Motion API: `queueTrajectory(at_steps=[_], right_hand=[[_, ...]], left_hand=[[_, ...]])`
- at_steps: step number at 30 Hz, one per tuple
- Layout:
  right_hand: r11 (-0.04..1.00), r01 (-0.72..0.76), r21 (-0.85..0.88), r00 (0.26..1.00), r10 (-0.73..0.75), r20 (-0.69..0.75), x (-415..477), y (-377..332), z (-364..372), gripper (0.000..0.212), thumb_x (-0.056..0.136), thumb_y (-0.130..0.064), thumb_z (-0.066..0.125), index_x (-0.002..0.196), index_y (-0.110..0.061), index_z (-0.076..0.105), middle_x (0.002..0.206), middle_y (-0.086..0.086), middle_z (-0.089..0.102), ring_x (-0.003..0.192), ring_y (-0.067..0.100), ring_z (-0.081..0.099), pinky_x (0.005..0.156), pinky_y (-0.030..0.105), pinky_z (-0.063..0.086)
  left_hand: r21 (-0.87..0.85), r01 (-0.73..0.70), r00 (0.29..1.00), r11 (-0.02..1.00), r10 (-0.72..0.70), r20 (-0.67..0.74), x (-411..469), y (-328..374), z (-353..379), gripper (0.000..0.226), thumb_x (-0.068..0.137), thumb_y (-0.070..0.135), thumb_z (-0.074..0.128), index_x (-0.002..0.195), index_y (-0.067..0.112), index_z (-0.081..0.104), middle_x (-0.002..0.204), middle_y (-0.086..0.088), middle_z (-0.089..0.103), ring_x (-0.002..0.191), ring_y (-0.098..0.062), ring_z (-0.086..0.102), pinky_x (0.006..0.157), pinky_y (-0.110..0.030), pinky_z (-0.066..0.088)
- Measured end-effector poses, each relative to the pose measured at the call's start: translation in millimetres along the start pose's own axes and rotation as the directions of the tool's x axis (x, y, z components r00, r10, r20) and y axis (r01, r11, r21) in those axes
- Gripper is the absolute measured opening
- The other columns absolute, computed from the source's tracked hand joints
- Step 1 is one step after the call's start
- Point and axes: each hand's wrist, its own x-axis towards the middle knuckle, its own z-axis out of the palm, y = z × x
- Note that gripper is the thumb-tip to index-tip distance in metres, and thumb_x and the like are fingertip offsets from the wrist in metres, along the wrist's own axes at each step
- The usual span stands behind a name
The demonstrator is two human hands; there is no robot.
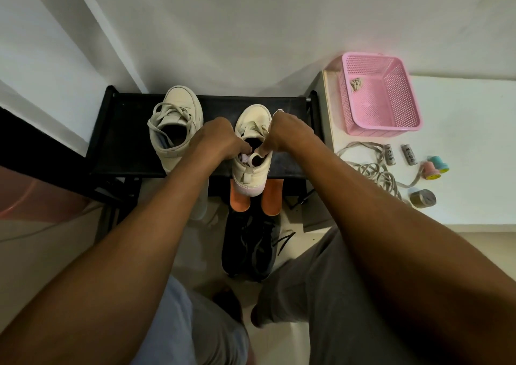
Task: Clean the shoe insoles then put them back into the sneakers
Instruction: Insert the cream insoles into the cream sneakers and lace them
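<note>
Two cream sneakers stand on a black rack (120, 141). The left sneaker (174, 124) is laced, and a pale insole edge shows inside it. The right sneaker (252, 152) has its pink-soled heel over the rack's front edge. My left hand (216, 138) and my right hand (287, 135) both reach into its opening. Their fingers pinch a pale insole (251, 158) that curls up at the heel. Below the rack, two orange insoles (270, 199) lie on a pair of black sneakers (248, 244).
A pink mesh basket (391, 124) sits on a white surface to the right, with a small lace bundle inside. Near it lie loose grey laces (374, 169), two small rolls (399, 155), pastel stamps (435, 167) and a tape roll (423, 198). White wall behind; my knees below.
</note>
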Motion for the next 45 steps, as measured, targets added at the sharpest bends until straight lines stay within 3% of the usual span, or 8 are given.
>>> queueTrajectory(at_steps=[6, 15, 20, 24, 30, 35, 41, 45], right_hand=[[1.0, -0.015, -0.009, 1.0, 0.015, -0.001, 0, 0, 12, 0.086, 0.076, -0.042, 0.087, 0.142, -0.008, 0.043, 0.123, 0.007, 0.064, 0.106, 0.026, 0.064, 0.08, 0.037, 0.048], [0.999, -0.027, 0.019, 0.997, 0.028, -0.072, 6, -3, 21, 0.05, 0.091, -0.026, 0.072, 0.133, -0.007, 0.053, 0.117, 0.01, 0.066, 0.09, 0.022, 0.061, 0.073, 0.033, 0.048], [0.977, -0.103, 0.185, 0.989, 0.082, 0.12, 8, 1, 9, 0.036, 0.088, -0.034, 0.077, 0.101, -0.006, 0.058, 0.086, 0.009, 0.074, 0.072, 0.024, 0.076, 0.076, 0.038, 0.064], [0.951, -0.186, 0.246, 0.958, 0.12, 0.259, 10, 5, -5, 0.035, 0.083, -0.029, 0.082, 0.103, -0.005, 0.066, 0.084, 0.015, 0.075, 0.06, 0.024, 0.075, 0.068, 0.038, 0.065], [0.967, -0.155, 0.205, 0.949, 0.088, 0.303, 8, 3, -6, 0.038, 0.078, -0.024, 0.087, 0.107, -0.008, 0.067, 0.09, 0.012, 0.076, 0.069, 0.023, 0.076, 0.076, 0.039, 0.064], [0.984, -0.1, 0.149, 0.982, 0.073, 0.175, 4, -1, 5, 0.04, 0.084, -0.024, 0.081, 0.104, -0.006, 0.052, 0.081, 0.009, 0.066, 0.073, 0.022, 0.072, 0.079, 0.037, 0.062], [0.992, -0.032, 0.124, 0.999, 0.035, -0.019, 5, -3, 22, 0.058, 0.089, -0.025, 0.073, 0.135, -0.003, 0.046, 0.113, 0.012, 0.069, 0.095, 0.029, 0.071, 0.086, 0.041, 0.06], [0.978, -0.088, 0.187, 0.995, 0.077, 0.068, 5, -5, 15, 0.038, 0.089, -0.019, 0.074, 0.115, -0.003, 0.052, 0.102, 0.013, 0.071, 0.078, 0.028, 0.075, 0.077, 0.042, 0.064]], left_hand=[[0.02, 0.019, 0.999, 1.0, -0.019, -0.036, -1, -1, 8, 0.039, 0.078, 0.043, 0.081, 0.084, 0.014, 0.055, 0.08, -0.004, 0.059, 0.068, -0.019, 0.056, 0.05, -0.028, 0.032], [0.002, 0.007, 0.999, 1.0, -0.007, -0.031, -1, 0, 10, 0.033, 0.082, 0.038, 0.078, 0.095, 0.013, 0.06, 0.089, -0.007, 0.063, 0.073, -0.023, 0.058, 0.049, -0.029, 0.03], [-0.069, 0.006, 0.999, 0.998, -0.003, 0.035, -2, 1, 5, 0.029, 0.085, 0.033, 0.074, 0.101, 0.009, 0.068, 0.08, -0.008, 0.07, 0.062, -0.023, 0.068, 0.049, -0.028, 0.048], [-0.218, 0.099, 0.983, 0.971, -0.061, 0.175, -5, 4, -6, 0.028, 0.094, 0.027, 0.066, 0.117, 0.009, 0.064, 0.086, -0.014, 0.076, 0.07, -0.027, 0.076, 0.067, -0.042, 0.065], [-0.223, 0.102, 0.956, 0.969, -0.033, 0.292, -9, 5, -7, 0.041, 0.082, 0.024, 0.082, 0.116, 0.013, 0.061, 0.096, -0.014, 0.074, 0.078, -0.03, 0.076, 0.073, -0.043, 0.064], [-0.072, 0.048, 0.993, 0.996, -0.039, 0.116, 2, 0, 14, 0.05, 0.07, 0.031, 0.089, 0.108, 0.011, 0.063, 0.084, -0.009, 0.071, 0.059, -0.024, 0.07, 0.043, -0.027, 0.047], [-0.014, 0.054, 0.999, 0.998, -0.054, 0.002, 3, 2, 25, 0.057, 0.069, 0.043, 0.086, 0.112, 0.013, 0.065, 0.093, -0.007, 0.069, 0.076, -0.027, 0.067, 0.058, -0.029, 0.046], [-0.034, 0.05, 0.998, 0.998, -0.05, 0.027, 4, 2, 21, 0.043, 0.077, 0.036, 0.082, 0.108, 0.012, 0.065, 0.088, -0.005, 0.064, 0.069, -0.021, 0.062, 0.047, -0.026, 0.037]])
